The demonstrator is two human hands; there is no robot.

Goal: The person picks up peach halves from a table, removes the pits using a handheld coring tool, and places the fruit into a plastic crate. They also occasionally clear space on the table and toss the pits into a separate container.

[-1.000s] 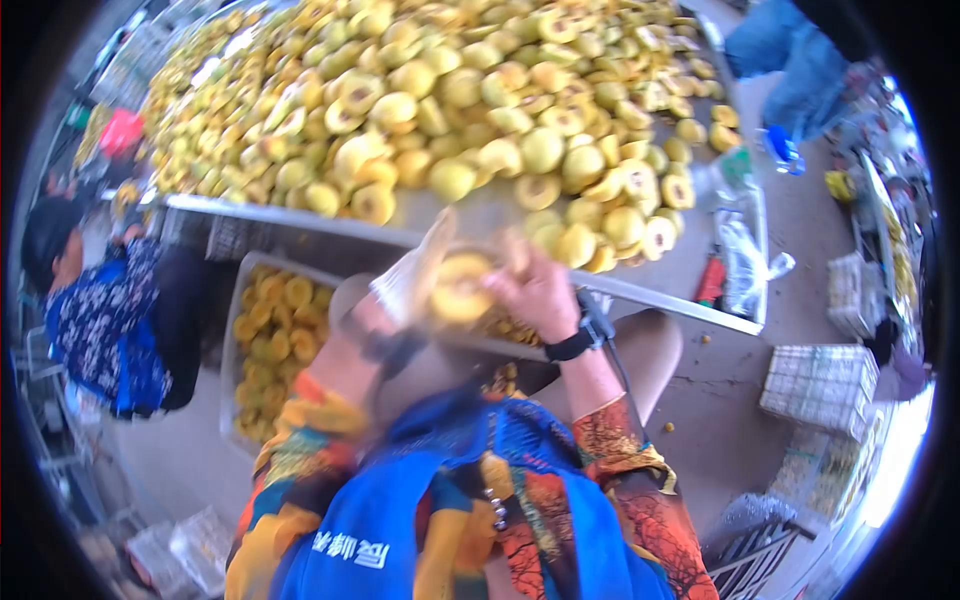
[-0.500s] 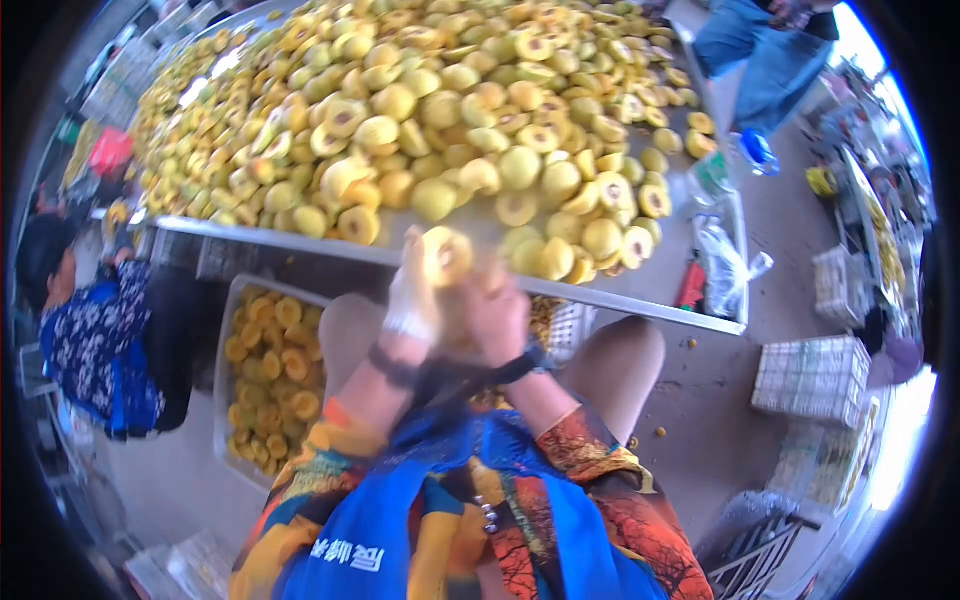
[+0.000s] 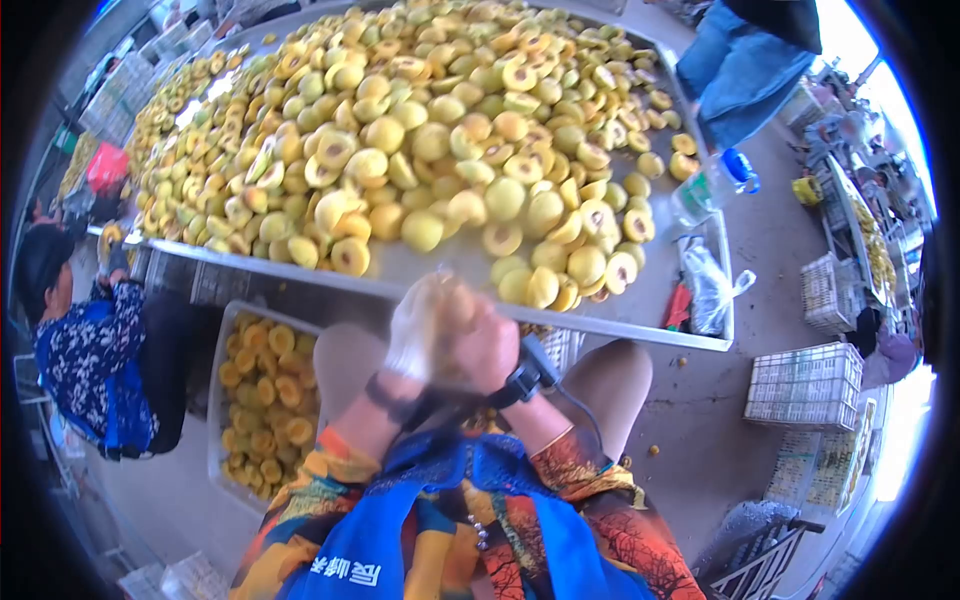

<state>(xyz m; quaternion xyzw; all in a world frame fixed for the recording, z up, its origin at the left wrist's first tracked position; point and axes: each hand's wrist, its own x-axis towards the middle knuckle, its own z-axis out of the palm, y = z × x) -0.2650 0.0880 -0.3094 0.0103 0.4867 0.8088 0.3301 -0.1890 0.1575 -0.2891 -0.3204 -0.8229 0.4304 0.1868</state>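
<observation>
My left hand point(image 3: 410, 335), in a white glove, and my bare right hand point(image 3: 487, 350) are close together just in front of the metal tray's near edge point(image 3: 385, 287). Both hands are closed. A blurred yellow-brown shape, apparently a peach half point(image 3: 447, 303), shows in the left fingers. The right fingers are curled against it, and what they hold is hidden. Past the edge, yellow halved peaches point(image 3: 430, 140) lie heaped on the tray, several with dark red pit hollows facing up.
A crate of peach halves point(image 3: 268, 400) stands on the floor left of my knees. A person in a patterned sleeve point(image 3: 95, 335) sits at far left. The tray's right end holds a bottle point(image 3: 700, 190), a plastic bag point(image 3: 708, 285) and a red item point(image 3: 677, 307). White crates point(image 3: 805, 383) stand right.
The peach half was upright in my left fingers with its cut face showing; now the hands are drawn together, lower, and it is mostly covered. The view has shifted slightly.
</observation>
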